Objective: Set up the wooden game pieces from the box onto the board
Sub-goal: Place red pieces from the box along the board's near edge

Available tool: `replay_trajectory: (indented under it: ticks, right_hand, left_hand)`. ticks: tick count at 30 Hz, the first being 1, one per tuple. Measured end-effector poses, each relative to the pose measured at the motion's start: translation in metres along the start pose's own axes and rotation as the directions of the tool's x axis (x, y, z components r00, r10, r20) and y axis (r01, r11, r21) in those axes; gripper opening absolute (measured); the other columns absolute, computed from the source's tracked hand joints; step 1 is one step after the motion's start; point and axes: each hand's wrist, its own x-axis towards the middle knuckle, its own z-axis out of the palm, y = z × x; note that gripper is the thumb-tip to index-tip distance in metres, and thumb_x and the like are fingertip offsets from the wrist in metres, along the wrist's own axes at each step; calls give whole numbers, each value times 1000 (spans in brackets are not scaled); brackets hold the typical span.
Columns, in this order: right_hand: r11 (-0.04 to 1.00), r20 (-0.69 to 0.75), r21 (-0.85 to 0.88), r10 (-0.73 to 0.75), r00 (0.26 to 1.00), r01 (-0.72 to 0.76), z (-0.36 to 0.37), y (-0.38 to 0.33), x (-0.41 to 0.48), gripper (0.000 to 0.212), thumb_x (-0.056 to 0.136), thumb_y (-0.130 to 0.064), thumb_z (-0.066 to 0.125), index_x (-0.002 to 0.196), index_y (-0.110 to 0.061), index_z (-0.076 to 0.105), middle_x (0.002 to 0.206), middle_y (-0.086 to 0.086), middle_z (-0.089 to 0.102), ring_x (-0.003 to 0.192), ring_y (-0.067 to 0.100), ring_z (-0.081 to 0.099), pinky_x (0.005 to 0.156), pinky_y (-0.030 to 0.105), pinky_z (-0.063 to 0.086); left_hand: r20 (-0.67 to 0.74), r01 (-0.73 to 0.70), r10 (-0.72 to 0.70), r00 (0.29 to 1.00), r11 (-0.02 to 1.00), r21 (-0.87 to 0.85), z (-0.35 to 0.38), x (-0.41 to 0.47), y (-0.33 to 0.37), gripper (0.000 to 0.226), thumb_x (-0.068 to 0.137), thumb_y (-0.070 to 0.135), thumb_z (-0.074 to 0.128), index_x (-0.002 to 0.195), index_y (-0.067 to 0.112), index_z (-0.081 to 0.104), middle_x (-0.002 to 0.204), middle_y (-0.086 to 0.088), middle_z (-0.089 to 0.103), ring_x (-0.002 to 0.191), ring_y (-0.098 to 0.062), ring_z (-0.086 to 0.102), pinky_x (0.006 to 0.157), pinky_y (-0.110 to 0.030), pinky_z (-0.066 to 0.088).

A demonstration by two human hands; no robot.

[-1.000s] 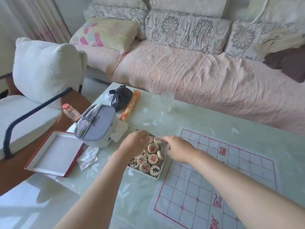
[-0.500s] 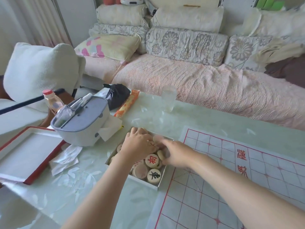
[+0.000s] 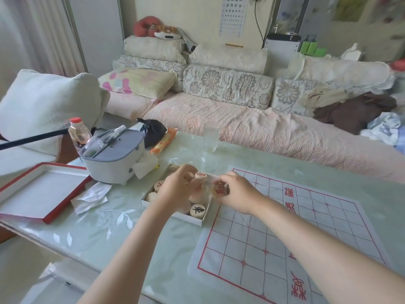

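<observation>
Head view: a person's right hand point(image 3: 237, 191) pinches a wooden piece point(image 3: 221, 191), its red character facing the camera, just above the right wall of the open box point(image 3: 186, 217). The left hand point(image 3: 178, 190) curls down among the pieces left in the box. Whether it grips one cannot be told. A black-marked piece point(image 3: 197, 210) lies flat in the box's near corner.

The board point(image 3: 285, 233), a white sheet ruled in red, lies directly right of the box, edge to edge with it, its long axis running away from the person. No piece shows on its grid, so setup looks barely begun. The right hand is nearer and likely needs only a short carry rightward.

All rests on a pale green table point(image 3: 131, 233), beside a grey case point(image 3: 114, 159), a red-edged lid point(image 3: 39, 194) and a drinking glass point(image 3: 211, 137). A cushioned sofa point(image 3: 252, 126) runs behind.
</observation>
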Motion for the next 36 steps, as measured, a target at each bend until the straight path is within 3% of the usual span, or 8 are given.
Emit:
replay_trajectory:
  ticks: [4,8,11,15,18,22,33,36]
  right_hand:
    - [999,-1,-10,41,999,-41,1,0,-33,45,78,-29,82,119,-30,65,111,-4,51,97,11,53,79,20,38]
    - [997,47,-27,77,996,-76,15,4,-66,51,78,-34,81,125,-30,61,113,-5,51,96,10,53,82,23,42]
    - [994,108,-61,94,990,-88,33,5,-86,58,77,-37,82,129,-31,57,117,-9,51,95,7,51,78,21,40]
    - [993,180,-101,80,980,-62,60,-4,-98,55,71,-42,83,121,-31,61,113,-11,55,93,6,52,78,20,42]
    - [990,216,-135,61,975,-32,75,-17,-102,54,70,-51,79,117,-33,62,115,-13,57,102,9,56,88,28,48]
    - [995,133,-99,48,990,-35,84,-17,-99,44,74,-53,73,112,-33,64,110,-12,55,102,13,58,89,37,50]
    - [993,130,-115,46,990,-31,90,4,-78,52,81,-42,71,130,-36,56,120,-13,50,110,11,56,91,34,48]
    - [997,110,-75,-6,994,14,82,-2,-76,65,75,-48,76,135,-39,52,123,-16,46,106,4,55,90,32,48]
  left_hand:
    - [82,0,6,997,998,-66,7,-38,-5,13,92,29,59,98,40,61,88,15,66,70,-8,65,53,-19,45]
    - [247,-5,19,969,998,-60,19,-64,-13,14,93,19,59,97,30,65,87,8,67,70,-15,64,65,-27,51]
    - [320,-9,7,947,1000,5,21,-74,-19,15,92,19,59,103,29,64,91,12,64,67,-8,58,63,-23,47]
    - [279,-50,8,960,989,143,17,-78,-27,14,91,23,59,104,24,64,93,12,61,73,-6,52,66,-19,39]
    - [264,-80,41,964,987,138,17,-81,-26,11,89,23,59,100,24,64,93,13,62,72,-1,50,62,-12,35]
    - [243,-60,35,970,993,99,19,-84,-29,9,91,26,58,97,25,63,94,12,63,72,-6,53,59,-17,40]
    - [275,48,-68,959,996,79,26,-89,-50,9,93,29,58,100,27,61,91,18,61,70,1,55,54,-10,35]
    - [256,92,-80,963,995,-36,22,-90,-47,9,92,28,61,98,22,62,88,14,66,65,-3,61,52,-8,39]
